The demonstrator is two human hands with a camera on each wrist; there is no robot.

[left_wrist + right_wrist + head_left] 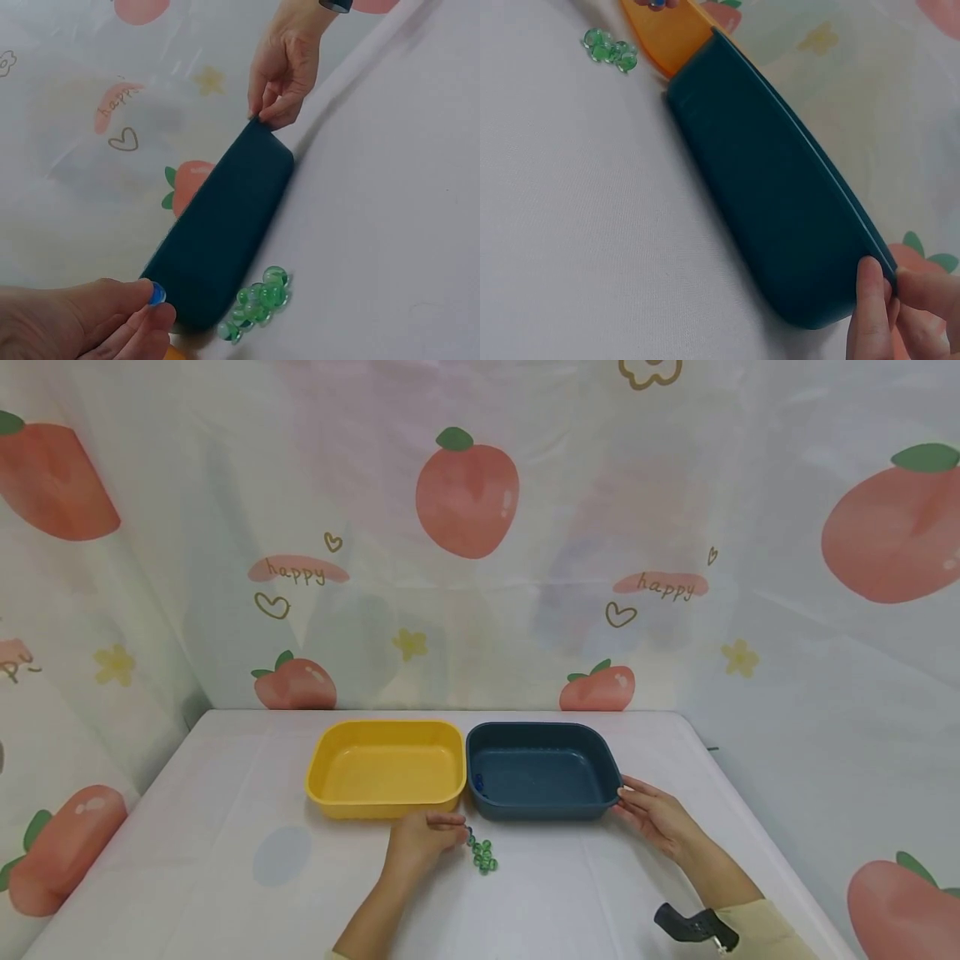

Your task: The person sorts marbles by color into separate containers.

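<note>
Yellow bin stood just beside blue bin; table stretched nearside; left hand pinched blue marble near green marbles — right hand gripped bin's rim.

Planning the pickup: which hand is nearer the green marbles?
Left. The left hand, pinching a blue marble, is just left of the green marbles; the right hand, farther off, holds the right end of the dark blue bin.
</note>
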